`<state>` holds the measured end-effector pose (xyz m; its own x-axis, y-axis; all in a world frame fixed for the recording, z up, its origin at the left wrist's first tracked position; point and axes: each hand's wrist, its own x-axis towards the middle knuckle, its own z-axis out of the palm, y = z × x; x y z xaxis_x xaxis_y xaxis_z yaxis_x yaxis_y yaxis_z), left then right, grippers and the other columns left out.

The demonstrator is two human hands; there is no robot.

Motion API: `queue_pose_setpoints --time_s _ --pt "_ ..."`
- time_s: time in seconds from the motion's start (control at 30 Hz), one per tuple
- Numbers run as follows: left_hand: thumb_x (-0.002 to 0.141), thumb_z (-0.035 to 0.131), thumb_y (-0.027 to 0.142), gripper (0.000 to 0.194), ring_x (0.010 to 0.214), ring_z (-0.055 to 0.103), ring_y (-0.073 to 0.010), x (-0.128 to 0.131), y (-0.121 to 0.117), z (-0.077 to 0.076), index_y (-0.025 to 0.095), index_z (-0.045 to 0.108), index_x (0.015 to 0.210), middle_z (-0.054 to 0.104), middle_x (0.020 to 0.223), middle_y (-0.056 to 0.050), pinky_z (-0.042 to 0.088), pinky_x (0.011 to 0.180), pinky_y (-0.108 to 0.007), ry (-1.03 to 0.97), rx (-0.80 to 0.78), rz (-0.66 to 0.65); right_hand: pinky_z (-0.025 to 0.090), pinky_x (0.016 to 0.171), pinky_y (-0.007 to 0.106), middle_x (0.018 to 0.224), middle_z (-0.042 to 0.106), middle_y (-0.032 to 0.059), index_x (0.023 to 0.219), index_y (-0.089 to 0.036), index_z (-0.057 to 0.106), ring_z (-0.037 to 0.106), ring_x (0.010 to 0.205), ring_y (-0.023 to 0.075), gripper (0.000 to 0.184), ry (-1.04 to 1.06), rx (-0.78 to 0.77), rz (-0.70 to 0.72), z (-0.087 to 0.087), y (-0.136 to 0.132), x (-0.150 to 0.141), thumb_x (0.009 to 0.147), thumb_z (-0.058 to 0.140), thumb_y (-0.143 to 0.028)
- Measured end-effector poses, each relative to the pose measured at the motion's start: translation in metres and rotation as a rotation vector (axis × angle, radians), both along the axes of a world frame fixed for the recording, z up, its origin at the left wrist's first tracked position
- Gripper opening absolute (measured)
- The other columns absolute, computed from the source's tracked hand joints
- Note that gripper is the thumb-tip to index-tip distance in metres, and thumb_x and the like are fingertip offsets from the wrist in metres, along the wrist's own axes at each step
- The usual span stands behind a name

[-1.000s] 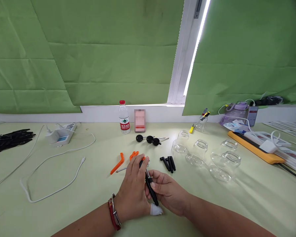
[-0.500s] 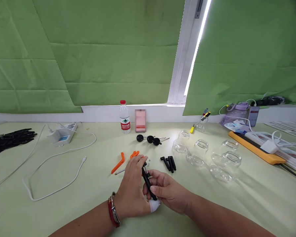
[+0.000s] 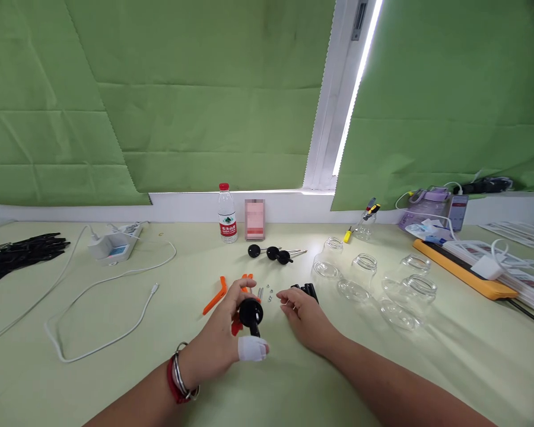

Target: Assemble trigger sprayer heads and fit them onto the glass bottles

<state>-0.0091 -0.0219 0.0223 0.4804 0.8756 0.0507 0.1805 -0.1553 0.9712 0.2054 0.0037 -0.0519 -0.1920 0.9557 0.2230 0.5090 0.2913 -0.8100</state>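
Observation:
My left hand [image 3: 220, 335], its thumb wrapped in white tape, grips a black piece [image 3: 251, 312] with a round disc-like head and a short stem pointing down toward me. Part of that piece is hidden by the fingers. Just to the right, my right hand [image 3: 309, 323] rests low over the table with its fingers bent together; whatever is between the fingertips is too small to make out. Small metal bits [image 3: 270, 295] lie between the two hands, beside short metal pins [image 3: 260, 293]. Black handles [image 3: 310, 290] lie behind my right hand. An orange bent handle [image 3: 215, 295] lies left of my left hand.
Black round-headed rods [image 3: 273, 253] lie farther back, before a water bottle [image 3: 228, 220] and a pink box [image 3: 254, 219]. Several glass jars [image 3: 355, 277] stand on the right. A white cable [image 3: 111, 357] loops across the left; black straps [image 3: 26, 254] lie beyond it.
My hands have separated. The left moved left and tilted the black piece so its round head faces me; the right let go of it and moved right, beside the small metal bits.

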Motion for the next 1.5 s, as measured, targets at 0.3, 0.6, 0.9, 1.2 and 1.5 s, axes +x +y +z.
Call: queue_pose_setpoints --time_s 0.3,0.6,0.9,1.2,1.5 --pt "0.07 0.057 0.034 0.046 0.073 0.054 -0.0161 0.0 0.002 0.001 0.025 0.047 0.114 0.056 0.086 -0.003 0.044 0.058 -0.026 -0.308 -0.587 -0.177 0.039 0.072 0.027 0.086 0.057 0.0053 0.093 -0.019 0.071 0.056 0.078 0.0153 0.026 -0.394 0.06 0.037 0.006 0.021 -0.019 0.087 0.046 -0.015" --pt "0.072 0.058 0.045 0.042 0.07 0.057 -0.0182 0.0 0.013 -0.013 0.028 0.052 0.11 0.056 0.079 -0.001 0.046 0.052 -0.025 -0.268 -0.704 -0.156 0.036 0.07 0.025 0.086 0.059 0.0038 0.079 -0.017 0.065 0.055 0.078 0.0143 0.015 -0.409 0.049 0.087 0.002 0.027 -0.014 0.081 0.052 -0.01" --pt "0.073 0.055 0.037 0.038 0.066 0.055 -0.0162 0.002 0.013 -0.011 0.027 0.053 0.109 0.055 0.073 -0.001 0.047 0.051 -0.025 -0.234 -0.716 -0.173 0.038 0.062 0.026 0.072 0.058 0.0011 0.076 -0.017 0.06 0.052 0.067 0.0129 0.01 -0.118 0.0 0.124 0.019 0.01 -0.01 0.08 0.051 -0.014" --pt "0.072 0.057 0.038 0.033 0.069 0.055 -0.0157 0.007 0.011 -0.009 0.022 0.054 0.1 0.057 0.08 -0.004 0.043 0.047 -0.021 -0.203 -0.681 -0.179 0.045 0.054 0.027 0.057 0.058 -0.0013 0.084 -0.012 0.068 0.052 0.052 0.0099 0.026 0.583 -0.471 0.364 0.046 -0.011 -0.017 0.07 0.072 -0.034" --pt "0.07 0.057 0.034 0.031 0.068 0.053 -0.0149 0.01 0.01 -0.009 0.021 0.055 0.098 0.053 0.08 -0.002 0.045 0.051 -0.024 -0.181 -0.653 -0.169 0.043 0.059 0.024 0.066 0.057 -0.0022 0.078 -0.016 0.068 0.051 0.058 0.0091 0.006 0.38 -0.336 0.4 0.046 -0.014 -0.018 0.074 0.065 -0.02"
